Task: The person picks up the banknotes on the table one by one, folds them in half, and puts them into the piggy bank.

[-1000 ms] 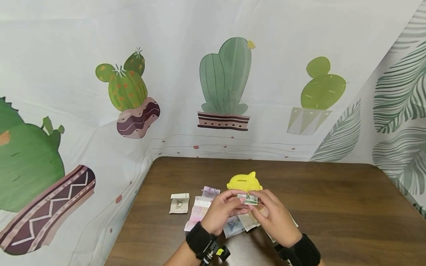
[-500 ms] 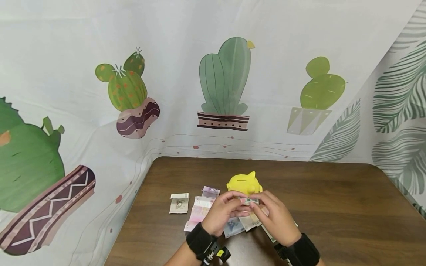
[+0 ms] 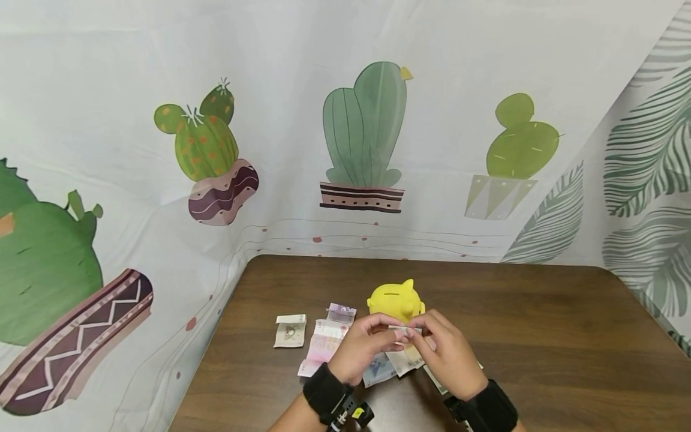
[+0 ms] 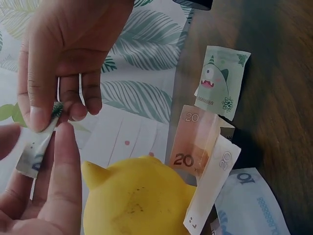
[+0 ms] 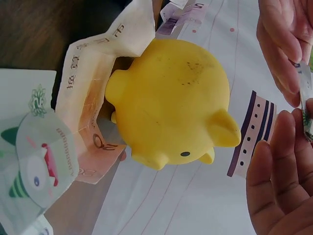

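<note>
A narrow folded play banknote (image 4: 35, 152), white with green print, is stretched between my two hands above the table. My left hand (image 3: 358, 351) pinches one end of it between thumb and fingers. The other end is pinched by my right hand (image 3: 450, 357), its thumb close to the left thumb in the head view. Just beyond the hands stands a yellow piggy bank (image 3: 396, 300) with a dark slot in its back. Fingers hide most of the note in the head view.
An orange 20 note (image 4: 193, 137), a green monster note (image 4: 222, 81) and a blue 10 note (image 4: 252, 200) lie near the piggy bank. Farther left are a pink note (image 3: 325, 343), a purple note (image 3: 341, 312) and a beige note (image 3: 290, 333) on the wooden table (image 3: 556, 336).
The thumbs have come closer together over the folded banknote. Its green-printed face, plain a second ago, now shows only as a thin pale strip in the head view. The piggy bank stays put.
</note>
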`<state>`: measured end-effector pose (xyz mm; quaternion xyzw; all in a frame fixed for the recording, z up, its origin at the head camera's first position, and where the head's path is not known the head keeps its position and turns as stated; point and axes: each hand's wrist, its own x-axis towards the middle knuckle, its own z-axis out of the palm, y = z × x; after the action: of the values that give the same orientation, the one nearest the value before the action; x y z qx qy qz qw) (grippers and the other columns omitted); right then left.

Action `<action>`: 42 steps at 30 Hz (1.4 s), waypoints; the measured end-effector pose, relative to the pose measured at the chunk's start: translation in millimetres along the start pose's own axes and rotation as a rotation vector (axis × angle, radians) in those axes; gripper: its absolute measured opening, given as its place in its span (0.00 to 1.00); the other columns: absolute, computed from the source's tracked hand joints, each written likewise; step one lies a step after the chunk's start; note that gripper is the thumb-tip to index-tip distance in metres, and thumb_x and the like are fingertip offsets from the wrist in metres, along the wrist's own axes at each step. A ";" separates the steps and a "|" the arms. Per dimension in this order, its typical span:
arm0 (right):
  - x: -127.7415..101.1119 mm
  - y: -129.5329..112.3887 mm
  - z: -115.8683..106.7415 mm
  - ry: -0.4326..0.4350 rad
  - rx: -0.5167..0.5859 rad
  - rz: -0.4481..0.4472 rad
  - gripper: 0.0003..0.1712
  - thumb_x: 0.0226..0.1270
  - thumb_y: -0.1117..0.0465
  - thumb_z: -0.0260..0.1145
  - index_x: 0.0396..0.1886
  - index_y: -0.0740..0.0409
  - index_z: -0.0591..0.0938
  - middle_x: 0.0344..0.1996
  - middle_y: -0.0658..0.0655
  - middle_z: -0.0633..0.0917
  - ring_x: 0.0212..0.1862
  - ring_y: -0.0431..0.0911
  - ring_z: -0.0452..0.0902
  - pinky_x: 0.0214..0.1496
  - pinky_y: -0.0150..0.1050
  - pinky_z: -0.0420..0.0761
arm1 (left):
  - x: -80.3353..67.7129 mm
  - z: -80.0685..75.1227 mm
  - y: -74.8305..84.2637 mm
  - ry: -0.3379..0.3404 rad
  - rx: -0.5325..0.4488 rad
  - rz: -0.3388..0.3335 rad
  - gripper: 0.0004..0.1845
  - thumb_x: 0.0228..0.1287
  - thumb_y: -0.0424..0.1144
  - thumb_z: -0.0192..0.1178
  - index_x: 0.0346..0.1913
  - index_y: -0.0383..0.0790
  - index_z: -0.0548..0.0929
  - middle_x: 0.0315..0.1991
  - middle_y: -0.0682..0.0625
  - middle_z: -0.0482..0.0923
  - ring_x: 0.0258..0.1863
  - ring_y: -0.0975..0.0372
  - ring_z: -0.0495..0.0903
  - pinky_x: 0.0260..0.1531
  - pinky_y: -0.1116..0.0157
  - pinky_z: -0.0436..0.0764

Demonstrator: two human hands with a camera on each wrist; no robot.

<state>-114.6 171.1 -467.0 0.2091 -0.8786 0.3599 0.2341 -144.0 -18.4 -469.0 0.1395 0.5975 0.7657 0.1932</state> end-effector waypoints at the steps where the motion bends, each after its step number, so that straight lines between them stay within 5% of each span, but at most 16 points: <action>1: 0.0 0.0 -0.1 0.000 0.002 0.002 0.10 0.65 0.67 0.70 0.39 0.46 0.81 0.35 0.37 0.77 0.37 0.30 0.73 0.37 0.34 0.80 | 0.0 0.0 -0.2 0.011 0.019 0.005 0.16 0.68 0.31 0.62 0.53 0.24 0.80 0.44 0.47 0.87 0.44 0.60 0.86 0.48 0.61 0.87; 12: -1.2 -0.5 3.2 -0.045 0.085 0.037 0.10 0.68 0.65 0.68 0.44 0.46 0.80 0.32 0.42 0.85 0.33 0.30 0.76 0.30 0.29 0.78 | -1.7 0.0 1.7 0.119 0.133 0.013 0.12 0.66 0.34 0.64 0.48 0.29 0.86 0.43 0.48 0.87 0.43 0.64 0.82 0.49 0.63 0.82; 31: 1.8 -7.3 -4.0 0.009 0.309 0.182 0.06 0.71 0.64 0.67 0.41 0.47 0.82 0.26 0.44 0.76 0.25 0.34 0.65 0.24 0.32 0.69 | 0.7 1.6 1.0 0.113 0.101 0.030 0.15 0.66 0.36 0.66 0.49 0.26 0.84 0.34 0.58 0.84 0.37 0.67 0.81 0.43 0.67 0.80; 42: 2.5 -6.2 -4.5 -0.046 0.361 0.210 0.05 0.71 0.63 0.66 0.44 0.51 0.82 0.35 0.52 0.86 0.32 0.32 0.76 0.31 0.31 0.79 | 0.3 1.1 0.1 0.104 0.138 0.041 0.14 0.67 0.37 0.66 0.47 0.28 0.86 0.32 0.58 0.83 0.35 0.68 0.80 0.40 0.69 0.79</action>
<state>-112.1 169.9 -459.5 0.1630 -0.8218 0.5291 0.1342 -143.8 -17.3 -468.6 0.1246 0.6551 0.7326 0.1361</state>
